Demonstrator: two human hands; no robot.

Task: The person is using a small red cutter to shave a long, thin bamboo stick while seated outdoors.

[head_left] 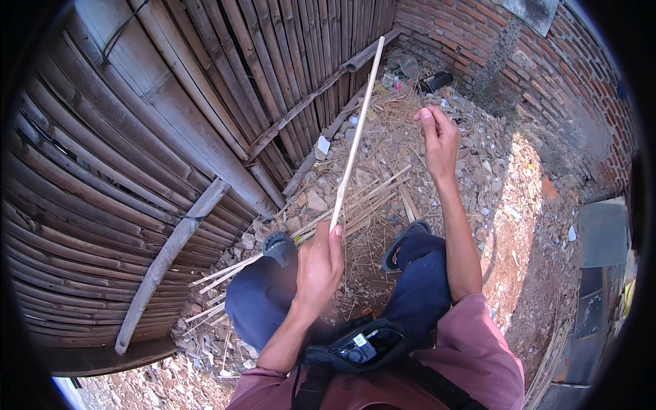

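My left hand (pixel 318 265) is closed round the lower end of a long pale bamboo strip (pixel 355 140), which rises at a slant away from me. Apart from the strip, to its right, my right hand (pixel 441 142) is raised with its fingers curled and the thumb pressed on them. A thin dark sliver shows just above those fingers; I cannot make out what it is. Below the strip, more split bamboo strips (pixel 372 203) lie in a loose pile on the ground between my feet.
A bamboo pole wall (pixel 198 89) stands close on the left, with a brick wall (pixel 451 34) beyond. Rubble and dry straw (pixel 396 113) cover the ground. An open black waist pouch (pixel 359 347) hangs at my front. Flat sheets (pixel 603 236) lean at the right.
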